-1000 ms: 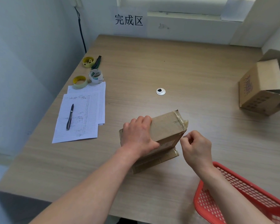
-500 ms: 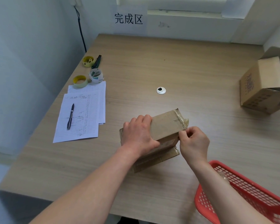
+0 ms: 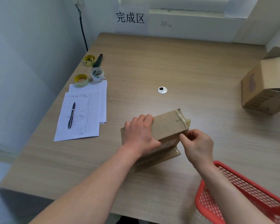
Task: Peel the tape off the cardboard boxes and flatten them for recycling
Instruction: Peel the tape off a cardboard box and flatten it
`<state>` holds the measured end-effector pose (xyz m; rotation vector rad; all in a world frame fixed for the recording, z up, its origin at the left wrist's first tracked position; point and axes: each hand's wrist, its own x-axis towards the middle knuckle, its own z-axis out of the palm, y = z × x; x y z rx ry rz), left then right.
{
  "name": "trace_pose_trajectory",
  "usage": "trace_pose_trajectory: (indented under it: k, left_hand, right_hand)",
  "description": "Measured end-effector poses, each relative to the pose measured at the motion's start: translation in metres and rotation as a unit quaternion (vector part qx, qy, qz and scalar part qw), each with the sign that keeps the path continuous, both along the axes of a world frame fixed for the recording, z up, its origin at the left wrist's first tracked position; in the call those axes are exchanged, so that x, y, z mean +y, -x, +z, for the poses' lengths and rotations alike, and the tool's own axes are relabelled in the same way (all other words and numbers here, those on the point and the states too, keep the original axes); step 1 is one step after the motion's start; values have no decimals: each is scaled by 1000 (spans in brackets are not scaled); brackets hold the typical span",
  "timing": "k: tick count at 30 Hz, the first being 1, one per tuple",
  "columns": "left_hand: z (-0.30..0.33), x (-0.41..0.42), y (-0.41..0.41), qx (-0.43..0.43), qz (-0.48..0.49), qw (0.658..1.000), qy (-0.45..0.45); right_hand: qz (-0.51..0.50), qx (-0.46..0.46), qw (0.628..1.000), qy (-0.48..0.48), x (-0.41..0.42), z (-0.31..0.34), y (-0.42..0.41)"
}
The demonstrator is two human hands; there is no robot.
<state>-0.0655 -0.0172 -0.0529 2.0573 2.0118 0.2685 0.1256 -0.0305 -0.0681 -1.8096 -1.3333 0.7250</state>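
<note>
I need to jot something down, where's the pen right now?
In the head view, the pen lies on the lined paper sheets at the table's left side, just nearer than the two tape rolls.

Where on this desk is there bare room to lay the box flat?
Bare wood lies between the cable hole, the far wall and the open box at right. It is crowded by the papers and tape rolls at left, and the red basket.

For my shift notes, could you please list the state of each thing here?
Small box: upright, still taped.
Tape: partly lifted at the corner.
Left hand: gripping the box.
Right hand: pinching the tape.
Big box: flaps open.
Pen: lying on paper.
</note>
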Motion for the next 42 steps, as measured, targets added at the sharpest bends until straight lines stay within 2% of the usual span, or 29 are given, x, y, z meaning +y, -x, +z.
trace_pose_trajectory:
  k: [4,11,13,18,22,27,30,34,38,42]
  left_hand:
    - [0,-1,0,1,0,1000,-1]
    - [0,-1,1,0,-2,1000,4]
    - [0,-1,1,1,-4,1000,4]
    - [0,-1,1,3,-7,1000,3]
    - [1,-2,2,-3,-13,1000,4]
    - [2,-3,14,-12,-61,998,14]
    - [4,-3,28,-11,-95,995,29]
    - [6,2,37,-11,-126,991,39]
    - [4,0,35,-10,-136,990,21]
    - [1,1,34,-14,-132,991,5]
  right_hand:
    - [5,7,1000,-12,1,-5,-1]
    - [31,15,999,24,17,3,-17]
    - [19,50,998,23,24,9,-24]
    - [-51,209,976,5,43,21,-22]
    - [2,261,965,7,49,18,-13]
    - [101,109,988,-31,44,12,-16]
    - [157,75,984,-31,45,17,-26]
    - [221,84,971,41,57,27,-32]
    - [208,105,970,73,64,25,-30]
    - [165,175,967,82,60,13,-32]
